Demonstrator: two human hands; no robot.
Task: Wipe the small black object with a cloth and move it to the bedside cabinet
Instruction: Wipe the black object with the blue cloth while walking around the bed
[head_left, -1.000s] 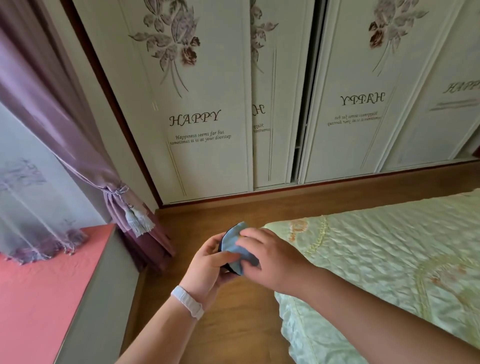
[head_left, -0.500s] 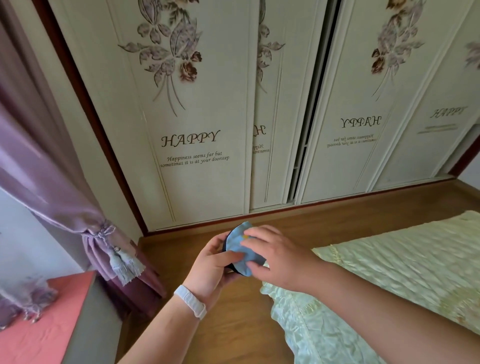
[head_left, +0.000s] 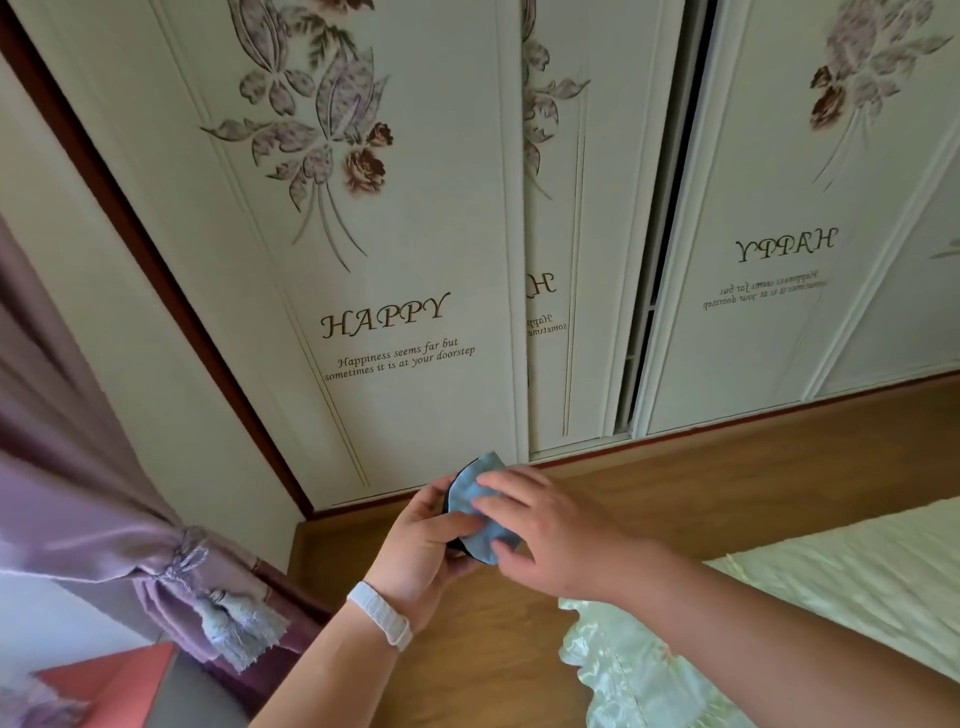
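Observation:
My left hand holds the small black object in mid-air above the wooden floor. Only a thin dark edge of the object shows, because a light blue cloth covers most of it. My right hand presses the cloth against the object with its fingers spread over the fabric. A white band sits on my left wrist. The bedside cabinet, with a coral-red top and grey side, shows at the bottom left corner, apart from both hands.
A bed with a pale green quilted cover fills the lower right. White sliding wardrobe doors with flower prints stand ahead. A purple curtain with a tassel hangs at the left. Wooden floor lies between bed and wardrobe.
The view has tilted up and turned right, so the cabinet and bed take less of the frame. Both hands stay on the cloth and object, the right fingers shifting slightly across the cloth.

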